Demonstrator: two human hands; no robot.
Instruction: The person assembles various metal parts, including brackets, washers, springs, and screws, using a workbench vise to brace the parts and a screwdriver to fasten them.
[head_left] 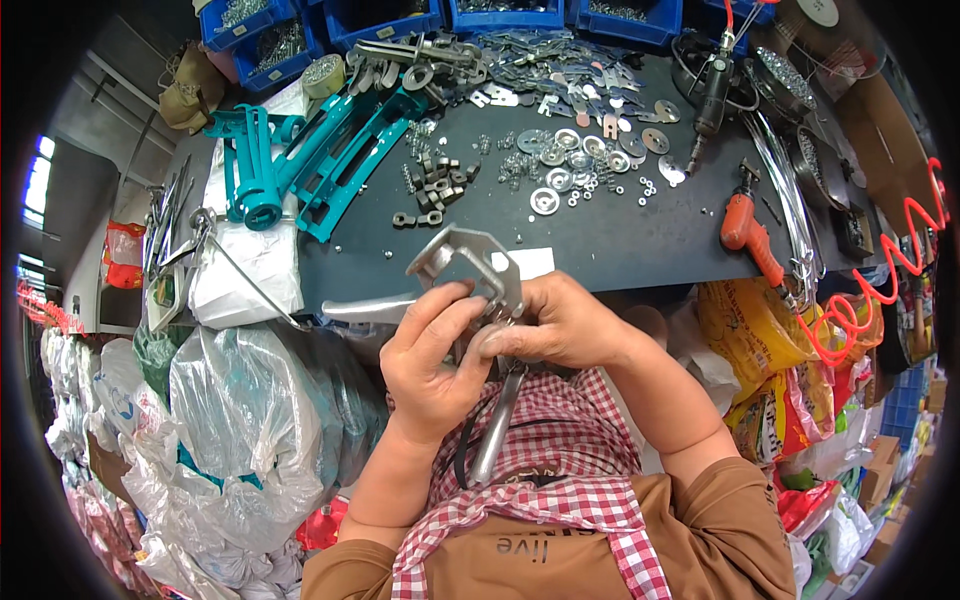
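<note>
Over the near edge of the table, both hands are closed around a grey metal caulking gun handle (pixel 462 245). Its angular bracket points up and away from me, one long lever sticks out to the left, and another hangs down over the apron. My left hand (pixel 430 350) grips it from the left, fingers curled and thumb pressed in near its middle. On the other side, my right hand (pixel 565 325) wraps the bracket's right edge, its thumb meeting the left fingertips. Whatever small part lies between the fingertips is hidden.
Teal metal frames (pixel 330 165) lie at the left of the dark table (pixel 400 265). Springs, dark metal blocks (pixel 440 185), round discs (pixel 545 201) and flat plates spread across the back. An orange power tool (pixel 745 220) and steel rods (pixel 785 190) lie right. Blue bins (pixel 505 18) line the rear.
</note>
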